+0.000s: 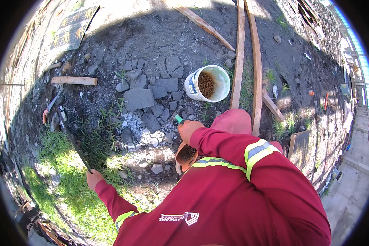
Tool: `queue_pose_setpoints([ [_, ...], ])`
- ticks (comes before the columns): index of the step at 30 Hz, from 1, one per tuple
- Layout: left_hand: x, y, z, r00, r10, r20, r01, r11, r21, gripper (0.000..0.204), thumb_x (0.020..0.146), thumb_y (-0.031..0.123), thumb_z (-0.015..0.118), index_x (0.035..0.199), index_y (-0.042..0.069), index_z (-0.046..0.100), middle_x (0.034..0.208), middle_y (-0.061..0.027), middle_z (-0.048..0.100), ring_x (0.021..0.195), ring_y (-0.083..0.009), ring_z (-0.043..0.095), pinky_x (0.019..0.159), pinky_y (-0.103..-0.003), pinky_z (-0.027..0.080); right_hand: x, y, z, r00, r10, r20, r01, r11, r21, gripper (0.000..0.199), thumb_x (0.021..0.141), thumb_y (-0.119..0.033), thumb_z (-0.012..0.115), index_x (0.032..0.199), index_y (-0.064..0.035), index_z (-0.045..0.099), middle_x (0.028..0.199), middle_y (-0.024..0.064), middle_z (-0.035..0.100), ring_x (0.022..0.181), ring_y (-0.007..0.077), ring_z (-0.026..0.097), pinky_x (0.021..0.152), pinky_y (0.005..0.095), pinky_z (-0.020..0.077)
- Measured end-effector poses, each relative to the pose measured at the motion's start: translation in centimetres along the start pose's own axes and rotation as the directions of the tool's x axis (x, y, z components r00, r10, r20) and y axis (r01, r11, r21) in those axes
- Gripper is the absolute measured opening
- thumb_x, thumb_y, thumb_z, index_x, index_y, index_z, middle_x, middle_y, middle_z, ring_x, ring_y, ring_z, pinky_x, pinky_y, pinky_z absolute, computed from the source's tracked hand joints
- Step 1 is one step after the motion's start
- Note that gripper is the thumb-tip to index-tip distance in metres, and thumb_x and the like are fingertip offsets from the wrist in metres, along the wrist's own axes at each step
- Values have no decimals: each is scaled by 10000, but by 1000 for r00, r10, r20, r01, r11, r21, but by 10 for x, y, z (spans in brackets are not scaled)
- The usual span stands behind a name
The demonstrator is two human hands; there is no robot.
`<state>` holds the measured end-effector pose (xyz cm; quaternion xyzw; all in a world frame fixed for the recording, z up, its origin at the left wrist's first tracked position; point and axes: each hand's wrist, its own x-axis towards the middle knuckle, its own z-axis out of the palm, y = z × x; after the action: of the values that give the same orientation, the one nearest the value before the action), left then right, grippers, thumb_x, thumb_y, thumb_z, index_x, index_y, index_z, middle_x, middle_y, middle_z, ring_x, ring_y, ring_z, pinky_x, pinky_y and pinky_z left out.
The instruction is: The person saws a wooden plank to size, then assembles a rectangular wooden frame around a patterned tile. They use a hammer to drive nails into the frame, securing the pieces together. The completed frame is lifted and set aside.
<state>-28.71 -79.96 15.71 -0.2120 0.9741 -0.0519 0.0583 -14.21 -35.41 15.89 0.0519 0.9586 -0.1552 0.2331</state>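
Observation:
My left hand (94, 179) is wrapped round the lower end of a long, narrow dark bar (75, 144), which slants up and left over the grass. Whether it is a blade or a pry bar I cannot make out. My right hand (188, 130) is closed near the middle, just below the broken concrete pieces. From its fist sticks out a short green end (178, 119), perhaps a handle; the rest is hidden by the hand. Just beneath that hand is a brown shoe (186, 156), partly covered by my red sleeve (229, 141).
A white bucket (191, 87) with brown bits, perhaps nails, stands beyond my right hand. Concrete slabs (138, 99) lie left of it, long wooden beams (238, 61) right. A short board (74, 80) and an orange-handled tool (48, 110) lie at the left.

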Motion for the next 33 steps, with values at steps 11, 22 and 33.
queue_pose_setpoints([
  [11, 77, -52, -120, 930, -55, -362, -56, 956, -289, 418, 900, 385, 574, 1024, 0, 678, 981, -205, 682, 887, -371, 643, 790, -451, 493, -62, 76, -51, 989, 140, 52, -149, 914, 378, 437, 692, -248, 730, 1085, -63, 685, 990, 183, 690, 954, 341, 659, 865, 409, 511],
  [22, 29, 102, -275, 837, 83, -542, -543, -5, -840, 435, 944, 307, 592, 1145, -79, 610, 1062, -124, 650, 880, -185, 595, 775, -312, 488, -333, 122, -62, 586, 753, -300, 277, 162, 947, 445, 796, 9, 665, 1228, 8, 558, 897, 45, 619, 621, 64, 526, 549, 237, 437],
  [33, -192, 392, -282, 460, 844, -274, 195, -397, -897, 375, 1008, 255, 417, 1242, -28, 495, 1192, -172, 596, 942, -312, 641, 800, -440, 541, -534, 89, 173, -584, 777, -235, -430, -51, 901, 418, 800, -134, 659, 1210, -89, 588, 1021, 165, 682, 908, 350, 665, 802, 417, 508],
])
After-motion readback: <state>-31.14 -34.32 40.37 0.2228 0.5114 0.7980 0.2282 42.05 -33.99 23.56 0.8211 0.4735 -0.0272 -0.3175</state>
